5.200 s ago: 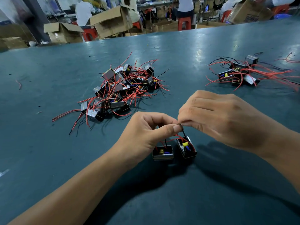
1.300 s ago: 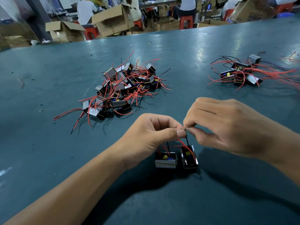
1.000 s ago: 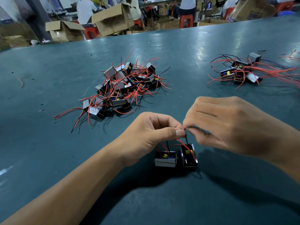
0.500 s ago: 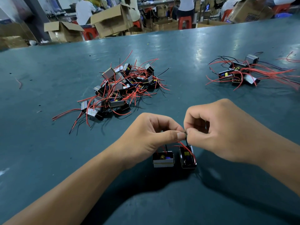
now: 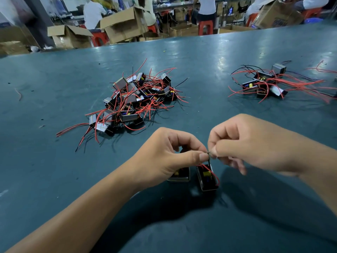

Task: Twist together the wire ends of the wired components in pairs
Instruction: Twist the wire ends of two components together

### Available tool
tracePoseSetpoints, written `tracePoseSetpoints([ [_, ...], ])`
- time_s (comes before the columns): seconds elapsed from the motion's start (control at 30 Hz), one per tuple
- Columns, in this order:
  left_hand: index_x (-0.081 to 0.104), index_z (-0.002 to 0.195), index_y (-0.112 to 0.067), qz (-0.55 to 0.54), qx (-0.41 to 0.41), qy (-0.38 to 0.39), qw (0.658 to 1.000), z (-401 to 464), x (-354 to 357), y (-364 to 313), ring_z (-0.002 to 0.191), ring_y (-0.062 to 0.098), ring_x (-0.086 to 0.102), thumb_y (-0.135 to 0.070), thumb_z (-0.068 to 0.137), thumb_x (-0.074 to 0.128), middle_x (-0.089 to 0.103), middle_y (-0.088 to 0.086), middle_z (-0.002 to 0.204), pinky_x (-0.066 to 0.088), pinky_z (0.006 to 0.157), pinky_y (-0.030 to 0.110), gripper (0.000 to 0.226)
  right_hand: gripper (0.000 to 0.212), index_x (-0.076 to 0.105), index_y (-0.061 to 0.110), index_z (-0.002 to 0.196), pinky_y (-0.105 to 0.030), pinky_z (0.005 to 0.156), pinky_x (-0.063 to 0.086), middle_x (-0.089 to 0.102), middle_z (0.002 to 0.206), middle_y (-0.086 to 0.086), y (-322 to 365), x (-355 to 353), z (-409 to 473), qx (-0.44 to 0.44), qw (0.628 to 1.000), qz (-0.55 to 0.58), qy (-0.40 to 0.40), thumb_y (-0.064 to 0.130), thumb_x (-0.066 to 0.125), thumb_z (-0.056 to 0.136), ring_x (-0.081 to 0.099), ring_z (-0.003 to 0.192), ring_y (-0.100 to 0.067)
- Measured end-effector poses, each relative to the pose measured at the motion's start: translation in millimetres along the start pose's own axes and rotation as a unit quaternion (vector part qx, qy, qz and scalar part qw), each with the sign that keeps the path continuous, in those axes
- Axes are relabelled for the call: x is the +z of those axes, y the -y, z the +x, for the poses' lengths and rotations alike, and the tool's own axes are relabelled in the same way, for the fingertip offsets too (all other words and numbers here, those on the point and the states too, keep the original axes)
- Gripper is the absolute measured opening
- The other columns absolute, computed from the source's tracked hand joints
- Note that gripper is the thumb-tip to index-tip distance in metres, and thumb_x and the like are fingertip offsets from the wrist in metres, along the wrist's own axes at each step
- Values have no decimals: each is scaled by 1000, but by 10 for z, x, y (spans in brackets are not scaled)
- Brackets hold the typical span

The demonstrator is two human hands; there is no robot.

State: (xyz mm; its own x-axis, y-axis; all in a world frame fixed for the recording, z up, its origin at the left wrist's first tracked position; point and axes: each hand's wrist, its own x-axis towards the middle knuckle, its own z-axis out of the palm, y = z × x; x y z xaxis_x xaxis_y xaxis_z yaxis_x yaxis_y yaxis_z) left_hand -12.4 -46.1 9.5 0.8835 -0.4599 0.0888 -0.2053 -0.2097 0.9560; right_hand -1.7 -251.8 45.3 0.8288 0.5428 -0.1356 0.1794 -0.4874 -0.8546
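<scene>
Both hands pinching the wire ends together!

Left hand and right hand are gripping the black wire ends just above two boxed components sitting side by side near the bench's front edge.

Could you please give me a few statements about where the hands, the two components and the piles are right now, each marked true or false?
1. Both the left hand and the right hand pinch the wire ends between them. True.
2. The two components under the hands lie on top of the big pile. False: they sit on the green table, apart from the pile, near the person.
3. The large pile of wired components lies beyond the left hand. True.
4. The smaller group of components at far right has only black wires. False: most of its wires are red.
</scene>
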Motion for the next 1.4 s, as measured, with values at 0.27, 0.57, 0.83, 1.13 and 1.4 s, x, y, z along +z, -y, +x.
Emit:
tracePoseSetpoints([
  [0.27, 75, 78, -20, -81, -28, 22, 996, 0, -59, 56, 65, 8, 59, -20, 82, 76, 68, -3, 72, 48, 61, 18, 4, 10, 72, 13, 90, -37, 50, 48, 64, 81, 0, -141, -54, -11, -379, 806, -430, -143, 12, 62, 89, 59, 69, -21],
  [0.57, 74, 77, -18, -90, -39, 23, 995, 8, -58, 41, 71, 19, 52, -16, 81, 74, 63, 6, 73, 41, 66, 30, 5, 22, 69, 7, 76, -42, 42, 44, 58, 69, -4, -114, 1, 35, -412, 768, -467, -150, 8, 53, 92, 53, 59, -27],
  [0.83, 74, 77, -17, -83, -37, 22, 996, 5, -50, 35, 68, 18, 51, -15, 81, 74, 63, 5, 72, 42, 63, 26, 4, 20, 68, 8, 74, -41, 43, 43, 55, 65, -4, -95, -20, 14, -401, 770, -475, -143, 7, 55, 89, 50, 55, -27],
  [1.13, 73, 81, -5, -41, -40, -11, 998, 4, -12, -7, 76, 29, 50, -22, 79, 76, 62, 40, 87, 38, 72, 45, 18, 8, 59, 23, 65, -28, 44, 39, 50, 51, 8, 27, 97, -34, -222, 902, -346, -131, 23, 58, 73, 43, 44, -14],
  [1.4, 74, 79, -16, 53, 17, 28, 998, 9, -17, -31, 66, 11, 47, -20, 84, 75, 63, 3, 68, 38, 64, 29, 7, 25, 61, 5, 63, -23, 41, 36, 56, 50, -1, 58, 77, 29, 62, 998, -16, -16, 29, 57, 57, 45, 43, -12],
])
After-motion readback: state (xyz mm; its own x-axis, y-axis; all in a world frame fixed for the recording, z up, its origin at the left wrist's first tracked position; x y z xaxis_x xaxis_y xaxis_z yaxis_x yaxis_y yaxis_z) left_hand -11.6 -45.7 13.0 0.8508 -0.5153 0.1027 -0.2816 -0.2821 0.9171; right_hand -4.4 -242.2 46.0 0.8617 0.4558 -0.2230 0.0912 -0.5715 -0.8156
